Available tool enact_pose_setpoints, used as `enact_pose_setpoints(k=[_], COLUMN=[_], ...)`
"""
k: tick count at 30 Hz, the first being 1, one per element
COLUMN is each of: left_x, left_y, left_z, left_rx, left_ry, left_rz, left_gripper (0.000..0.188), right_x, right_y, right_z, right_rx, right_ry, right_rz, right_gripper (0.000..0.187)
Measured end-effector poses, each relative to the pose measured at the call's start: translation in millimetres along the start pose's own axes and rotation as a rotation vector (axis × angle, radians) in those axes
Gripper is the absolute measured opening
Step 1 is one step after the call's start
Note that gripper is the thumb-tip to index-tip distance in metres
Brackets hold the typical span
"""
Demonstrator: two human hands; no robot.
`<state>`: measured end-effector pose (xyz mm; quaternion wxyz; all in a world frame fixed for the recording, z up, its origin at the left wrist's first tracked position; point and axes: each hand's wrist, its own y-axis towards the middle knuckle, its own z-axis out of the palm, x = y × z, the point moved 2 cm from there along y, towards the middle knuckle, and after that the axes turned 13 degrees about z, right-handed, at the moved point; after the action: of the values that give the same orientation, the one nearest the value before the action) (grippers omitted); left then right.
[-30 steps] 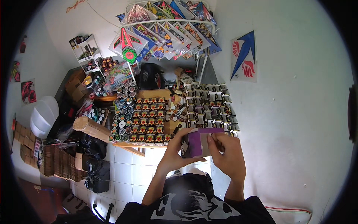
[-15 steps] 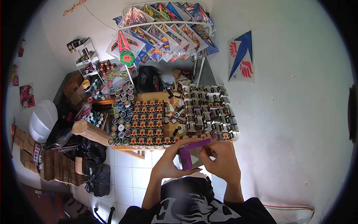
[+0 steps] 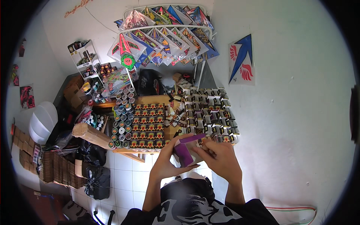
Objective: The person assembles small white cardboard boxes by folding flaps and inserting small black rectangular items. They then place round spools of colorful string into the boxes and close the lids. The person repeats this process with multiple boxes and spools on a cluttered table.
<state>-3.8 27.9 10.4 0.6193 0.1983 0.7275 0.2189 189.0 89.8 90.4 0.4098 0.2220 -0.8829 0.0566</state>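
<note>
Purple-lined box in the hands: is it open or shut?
Open: the box has its purple flap out and its inside showing, while the left hand holds it.

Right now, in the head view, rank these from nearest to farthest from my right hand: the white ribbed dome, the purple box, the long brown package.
1. Purple box: held in your left hand, right by your right hand.
2. Long brown package: off to the left.
3. White ribbed dome: farther left.
</note>
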Motion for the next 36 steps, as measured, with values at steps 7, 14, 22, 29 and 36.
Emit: enact_pose_setpoints(k=[7, 14, 22, 29, 36], left_x=[3, 14, 19, 17, 15], left_y=[1, 4, 6, 15, 13], left_z=[4, 14, 27, 25, 29], left_rx=[-0.01, 0.058, 0.001, 0.061, 0.053], left_ry=[-0.023, -0.086, -0.081, -0.03, -0.036], left_rz=[-0.037, -0.11, -0.013, 0.0, -0.007], left_gripper=[0.101, 0.104, 0.117, 0.122, 0.125], right_x=[-6, 2, -18, -13, -13], right_y=[3, -3, -8, -10, -13], right_z=[8, 9, 20, 15, 14], right_rx=[-0.057, -0.058, -0.067, -0.147, -0.067], right_ry=[0.135, 0.087, 0.024, 0.096, 0.077], right_rz=[-0.088, -0.21, -0.282, -0.258, -0.296], right_gripper=[0.032, 0.033, 0.019, 0.012, 0.014])
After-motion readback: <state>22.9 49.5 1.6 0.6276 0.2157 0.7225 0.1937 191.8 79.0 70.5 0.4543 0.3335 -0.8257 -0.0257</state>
